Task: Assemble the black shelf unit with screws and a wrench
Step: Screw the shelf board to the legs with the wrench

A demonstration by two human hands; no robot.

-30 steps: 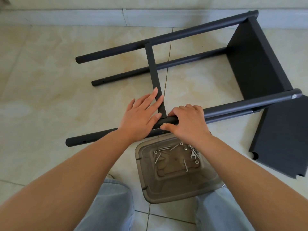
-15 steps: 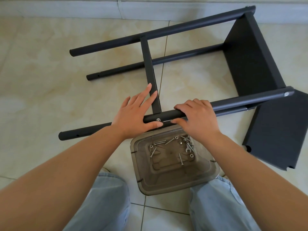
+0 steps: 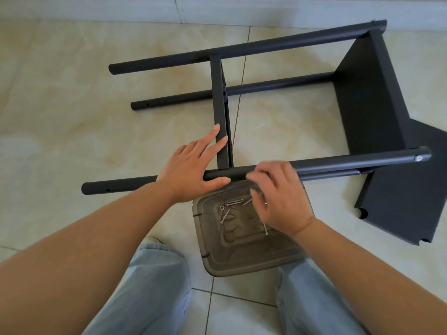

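Observation:
The black shelf unit lies on its side on the tiled floor, with its near pole running left to right. A narrow shelf panel stands edge-up between the poles, and a wide panel closes the right end. My left hand lies flat over the near pole where it joins the narrow panel, fingers straight along the panel and thumb under the pole. My right hand is blurred, its fingers curled just in front of the pole above the tray. Whether it holds anything cannot be made out. No wrench shows.
A smoky clear plastic tray sits on the floor between my knees, holding several loose screws. A spare black panel lies flat at the right. A pale skirting board runs along the back.
My right hand has come off the near pole and drawn back toward the tray, now blurred. My left hand stays pressed on the joint. The view has shifted slightly.

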